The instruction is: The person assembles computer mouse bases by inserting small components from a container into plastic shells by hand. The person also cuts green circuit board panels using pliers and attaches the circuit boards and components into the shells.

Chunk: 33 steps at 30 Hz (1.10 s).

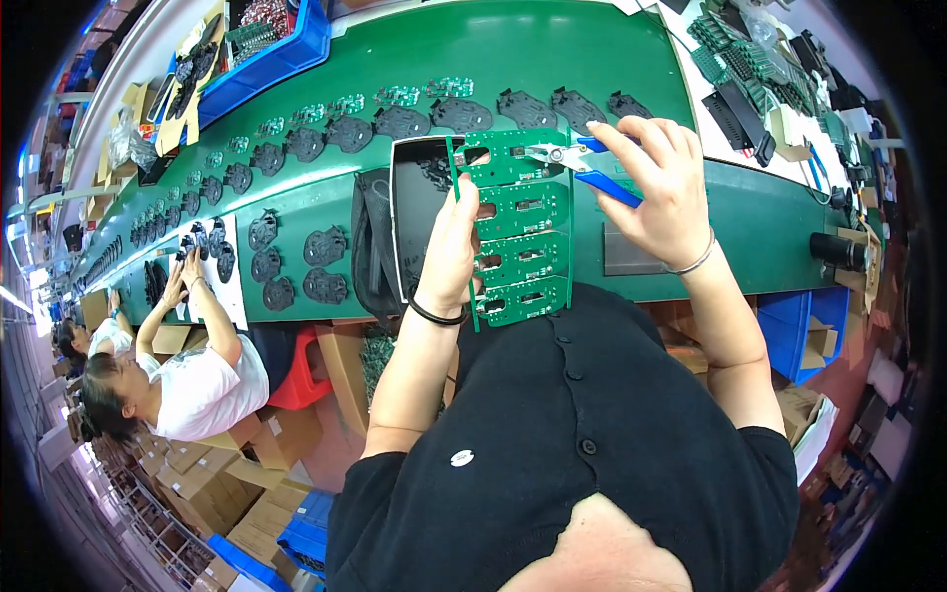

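Head camera view, looking down: my left hand [451,247] is closed on the left edge of a green circuit-board panel [523,231], which I hold up in front of my chest, above the near edge of the green bench [592,49]. Four small boards sit one above another in it, joined by side rails. My right hand [666,187] grips cutters with blue handles [610,187]; the handles stand apart, and the metal jaws lie at the top board, near the right rail. I cannot tell whether they bite on anything. Behind the panel's left side is a white-rimmed black tray [412,237]. Beyond it, black plastic shells [461,114] line the bench, with small green boards [397,96] behind them.
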Motion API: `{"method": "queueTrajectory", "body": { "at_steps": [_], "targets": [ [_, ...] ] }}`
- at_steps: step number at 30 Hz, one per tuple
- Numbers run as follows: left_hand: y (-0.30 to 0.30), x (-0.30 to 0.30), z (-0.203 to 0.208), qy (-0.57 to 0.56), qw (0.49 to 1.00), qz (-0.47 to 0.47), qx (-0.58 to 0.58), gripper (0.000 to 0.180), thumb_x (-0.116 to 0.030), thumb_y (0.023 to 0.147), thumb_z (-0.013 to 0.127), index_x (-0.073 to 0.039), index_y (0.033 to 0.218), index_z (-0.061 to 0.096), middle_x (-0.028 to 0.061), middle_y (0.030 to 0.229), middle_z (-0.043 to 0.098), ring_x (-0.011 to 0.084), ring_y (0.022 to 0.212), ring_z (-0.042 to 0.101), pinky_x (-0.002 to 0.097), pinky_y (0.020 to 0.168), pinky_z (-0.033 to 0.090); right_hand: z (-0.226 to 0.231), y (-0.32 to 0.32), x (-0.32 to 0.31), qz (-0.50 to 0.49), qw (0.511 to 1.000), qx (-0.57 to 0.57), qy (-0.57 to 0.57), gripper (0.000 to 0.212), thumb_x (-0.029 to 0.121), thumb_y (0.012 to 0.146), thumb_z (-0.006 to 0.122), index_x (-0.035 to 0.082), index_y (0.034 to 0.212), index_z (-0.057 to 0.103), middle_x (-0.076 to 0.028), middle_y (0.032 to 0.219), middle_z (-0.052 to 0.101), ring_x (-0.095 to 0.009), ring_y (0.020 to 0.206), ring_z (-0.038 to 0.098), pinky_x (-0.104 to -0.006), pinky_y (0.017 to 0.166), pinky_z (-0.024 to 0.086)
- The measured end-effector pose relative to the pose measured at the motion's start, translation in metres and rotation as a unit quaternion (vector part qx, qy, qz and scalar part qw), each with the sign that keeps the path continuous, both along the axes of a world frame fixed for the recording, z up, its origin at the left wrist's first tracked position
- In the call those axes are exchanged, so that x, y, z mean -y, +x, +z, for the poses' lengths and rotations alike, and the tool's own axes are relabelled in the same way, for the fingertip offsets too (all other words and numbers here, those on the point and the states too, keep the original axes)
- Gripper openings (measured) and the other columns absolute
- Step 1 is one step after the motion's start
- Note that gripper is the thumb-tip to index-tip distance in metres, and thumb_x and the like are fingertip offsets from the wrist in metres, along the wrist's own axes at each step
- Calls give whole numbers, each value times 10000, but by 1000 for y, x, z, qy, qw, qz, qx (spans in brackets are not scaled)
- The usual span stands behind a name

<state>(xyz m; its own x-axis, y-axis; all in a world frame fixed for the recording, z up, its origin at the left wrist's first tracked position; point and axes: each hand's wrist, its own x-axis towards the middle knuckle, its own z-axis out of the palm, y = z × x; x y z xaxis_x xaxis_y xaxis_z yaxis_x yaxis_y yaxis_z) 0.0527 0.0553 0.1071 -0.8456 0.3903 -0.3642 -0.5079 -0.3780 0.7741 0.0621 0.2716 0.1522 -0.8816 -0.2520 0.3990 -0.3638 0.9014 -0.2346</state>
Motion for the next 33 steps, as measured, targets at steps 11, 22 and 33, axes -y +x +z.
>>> {"method": "queueTrajectory", "body": {
  "at_steps": [11, 22, 33],
  "targets": [
    [0, -3, -2, -3, 1000, 2, -3, 481, -394, 922, 364, -74, 1281, 358, 76, 1100, 498, 130, 921, 491, 257, 760, 446, -1, -3, -2, 11, 999, -8, 42, 535, 133, 536, 693, 117, 1056, 572, -54, 957, 527, -221, 854, 489, -342, 759, 350],
    [2, 0, -7, -46, 999, 5, -2, 452, -353, 914, 409, -84, 1274, 366, 48, 1067, 499, 113, 895, 496, 238, 737, 436, -12, -1, -2, 20, 999, -15, 20, 463, 151, 568, 672, 106, 1016, 563, -43, 863, 520, -204, 755, 490, -321, 658, 374],
    [1, 12, -18, -72, 997, 34, 12, 425, -374, 914, 385, -109, 1246, 379, 52, 1058, 515, 139, 893, 544, 263, 655, 484, -17, 2, -14, -27, 991, -69, -111, 377, 145, 607, 687, 66, 964, 594, -81, 867, 563, -245, 749, 539, -328, 653, 415]
  ]
}}
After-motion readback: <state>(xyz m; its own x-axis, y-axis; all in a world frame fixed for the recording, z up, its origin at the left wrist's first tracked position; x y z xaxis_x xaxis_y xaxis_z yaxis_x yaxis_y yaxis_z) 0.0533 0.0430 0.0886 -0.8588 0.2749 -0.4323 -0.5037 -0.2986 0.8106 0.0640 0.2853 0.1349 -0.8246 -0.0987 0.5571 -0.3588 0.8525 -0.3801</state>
